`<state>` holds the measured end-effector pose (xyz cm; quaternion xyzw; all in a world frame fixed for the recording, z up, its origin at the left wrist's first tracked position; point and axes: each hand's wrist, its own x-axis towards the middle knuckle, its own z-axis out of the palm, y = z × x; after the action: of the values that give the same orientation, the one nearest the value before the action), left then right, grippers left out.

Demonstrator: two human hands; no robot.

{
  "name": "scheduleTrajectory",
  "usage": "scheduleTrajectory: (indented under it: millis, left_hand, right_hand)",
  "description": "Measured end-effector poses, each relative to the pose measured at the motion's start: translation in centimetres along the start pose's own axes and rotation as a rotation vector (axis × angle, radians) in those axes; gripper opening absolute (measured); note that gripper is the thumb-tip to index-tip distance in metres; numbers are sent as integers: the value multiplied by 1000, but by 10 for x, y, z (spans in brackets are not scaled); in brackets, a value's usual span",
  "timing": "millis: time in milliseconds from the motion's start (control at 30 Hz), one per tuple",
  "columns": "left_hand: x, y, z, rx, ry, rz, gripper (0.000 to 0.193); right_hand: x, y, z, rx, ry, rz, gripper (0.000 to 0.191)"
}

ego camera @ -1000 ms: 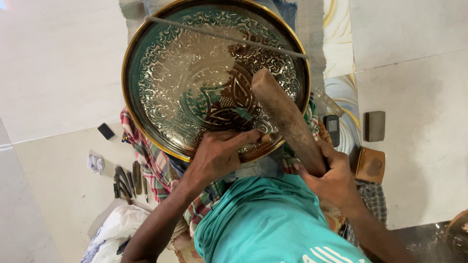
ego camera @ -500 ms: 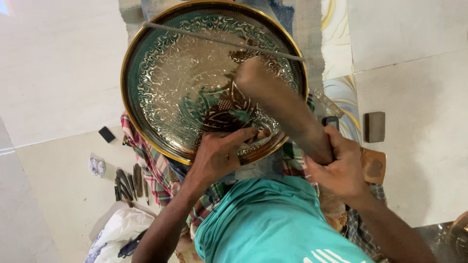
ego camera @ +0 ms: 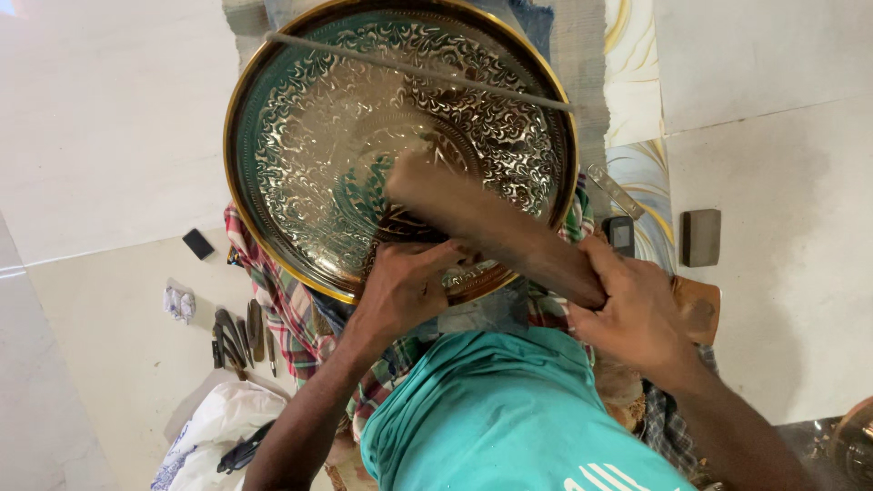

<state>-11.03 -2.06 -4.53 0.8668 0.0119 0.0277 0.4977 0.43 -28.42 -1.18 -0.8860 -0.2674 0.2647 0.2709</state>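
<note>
A large round embossed metal plate [ego camera: 238, 118] with a golden rim leans on my lap over a checked cloth [ego camera: 282, 309]. My left hand [ego camera: 400, 291] rests on the plate's lower part, its fingers curled tight around a small tool that the hand mostly hides. My right hand [ego camera: 637, 314] grips the handle of a thick wooden mallet [ego camera: 482, 227]. The mallet is blurred, and its head is over the plate's middle, just above my left hand. My teal shirt [ego camera: 509, 418] fills the bottom of the view.
A thin rod [ego camera: 418, 68] lies across the plate's top. Several dark chisels [ego camera: 241, 332], a small black block [ego camera: 197, 244] and a white bag [ego camera: 214, 427] are on the floor at left. A metal ruler [ego camera: 616, 191], small dark device [ego camera: 622, 235] and grey block [ego camera: 701, 237] lie at right.
The mallet has swung from beside my left hand towards the plate's middle, its head moving left. My right hand shifted with it. My left hand stayed on the plate.
</note>
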Motion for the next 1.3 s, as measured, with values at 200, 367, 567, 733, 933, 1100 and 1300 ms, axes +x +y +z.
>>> scheduleTrajectory:
  millis: [200,367,567,733,933,1100,1300]
  left_hand:
    - [1,7,-1,-30,34,49,64]
    - [4,11,-3,-3,53,72,58]
    - [5,10,-2,-29,22,60,56]
    - [4,3,1,29,-34,-9,65]
    - [5,2,-2,-437,93,20,52]
    - [6,6,-11,-461,43,-66,50]
    - [11,8,-5,-90,-19,-14,55]
  right_hand:
    - [0,-4,-1,50,-42,40,63]
    - [-2,-2,4,242,34,35,54]
    - [-9,-2,7,129,95,47,54]
    - [-10,1,16,296,147,135,37]
    - [-9,15,27,217,70,136,52]
    - [-24,8,53,628,83,201,49]
    - [-29,6,53,660,193,173,39]
